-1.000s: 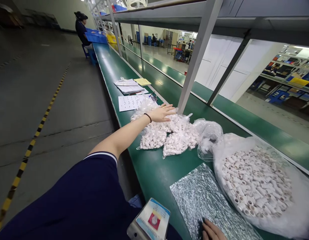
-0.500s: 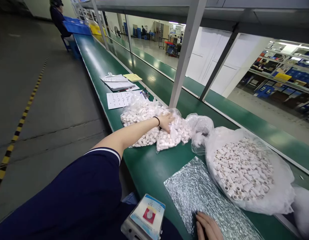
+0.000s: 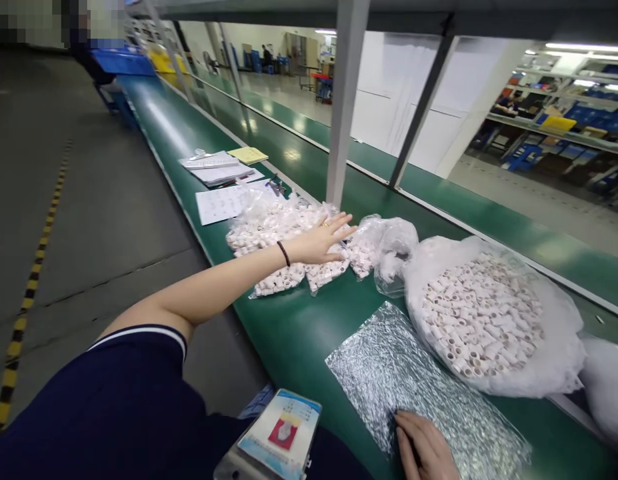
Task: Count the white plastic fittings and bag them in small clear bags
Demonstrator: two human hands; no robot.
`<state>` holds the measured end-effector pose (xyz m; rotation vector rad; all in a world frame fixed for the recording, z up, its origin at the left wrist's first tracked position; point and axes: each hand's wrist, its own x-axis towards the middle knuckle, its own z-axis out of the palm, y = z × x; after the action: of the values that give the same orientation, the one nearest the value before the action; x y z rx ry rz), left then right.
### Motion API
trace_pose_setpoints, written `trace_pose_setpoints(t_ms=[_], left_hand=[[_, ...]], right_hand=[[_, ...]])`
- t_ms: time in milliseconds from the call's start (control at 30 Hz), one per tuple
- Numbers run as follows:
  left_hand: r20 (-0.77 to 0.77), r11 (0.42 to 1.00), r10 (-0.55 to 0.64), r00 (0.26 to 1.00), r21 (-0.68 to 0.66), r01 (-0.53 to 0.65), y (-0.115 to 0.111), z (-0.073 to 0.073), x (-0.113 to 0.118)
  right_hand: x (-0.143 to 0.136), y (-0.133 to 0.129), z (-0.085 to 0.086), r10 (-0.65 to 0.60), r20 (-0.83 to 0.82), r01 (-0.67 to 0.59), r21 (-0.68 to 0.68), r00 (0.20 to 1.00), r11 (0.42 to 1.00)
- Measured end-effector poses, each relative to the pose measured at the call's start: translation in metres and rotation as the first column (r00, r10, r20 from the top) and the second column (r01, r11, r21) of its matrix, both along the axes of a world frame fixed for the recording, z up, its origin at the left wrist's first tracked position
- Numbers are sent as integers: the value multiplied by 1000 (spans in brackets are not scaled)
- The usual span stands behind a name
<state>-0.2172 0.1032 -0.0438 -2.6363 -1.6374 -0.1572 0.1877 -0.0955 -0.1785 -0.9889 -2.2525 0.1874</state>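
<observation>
In the head view, the left hand [image 3: 325, 241] is reaching out with palm down and fingers spread flat, gripping nothing that shows. It is lying over several small clear bags [image 3: 326, 275] of short white tubes, perhaps so spread to steady or level a soft heap; whether the palm is pressing on them cannot be told from above. One more small filled bag [image 3: 361, 257] is sitting just right of the left fingertips, and beyond it a crumpled clear plastic bag [image 3: 396, 250] is resting, seemingly out of the way.

The right hand [image 3: 426, 447] is resting at the near edge of a silvery sheet [image 3: 389, 360], fingers bent; whether it is pinching that edge or only pinning it cannot be told. The sheet is lying flat on the green worktop [image 3: 299, 347] between the two hands, perhaps to give a smooth surface close to the body.

Ahead and to the right of the right hand, a large bag [image 3: 563, 333] is standing with many white tubes [image 3: 483, 313] massed inside, likely for easy reach. Past the left hand, on its left, papers [image 3: 219, 167] and a yellow pad [image 3: 249, 155] are lying apart from the bags, presumably kept readable.
</observation>
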Motion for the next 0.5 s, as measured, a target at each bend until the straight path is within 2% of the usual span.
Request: trace_pose_setpoints(t_ms=[33,67,100,167,267,333,433,467,500], left_hand=[[-24,998,-66,998,10,66,0,-8,13],[-49,997,-77,996,-16,77,3,-17,25],[-67,998,-27,997,-55,24,9,-27,34],[-76,979,168,983,-103,-175,26,-47,46],[-62,957,267,962,-100,-272,53,-64,50],[-69,948,294,953,-105,-300,60,-61,51],[8,940,340,940,-31,-340,45,-32,59],[173,940,318,932,66,-333,32,-19,65],[359,935,230,905,175,-307,15,-5,71]], right_hand=[[-2,-1,7,29,18,-29,-6,999,1000],[-4,-2,13,29,25,-28,-22,999,999],[-6,-4,18,6,20,-6,-40,1000,999],[-11,-7,24,-63,3,63,-86,998,994],[-15,-10,25,-119,-7,116,-158,993,981],[-16,-10,23,-123,-4,120,-193,992,974],[-16,-8,22,-110,8,109,-222,994,969],[-16,-7,22,-103,13,103,-226,995,969],[-16,-6,23,-95,15,96,-225,995,970]])
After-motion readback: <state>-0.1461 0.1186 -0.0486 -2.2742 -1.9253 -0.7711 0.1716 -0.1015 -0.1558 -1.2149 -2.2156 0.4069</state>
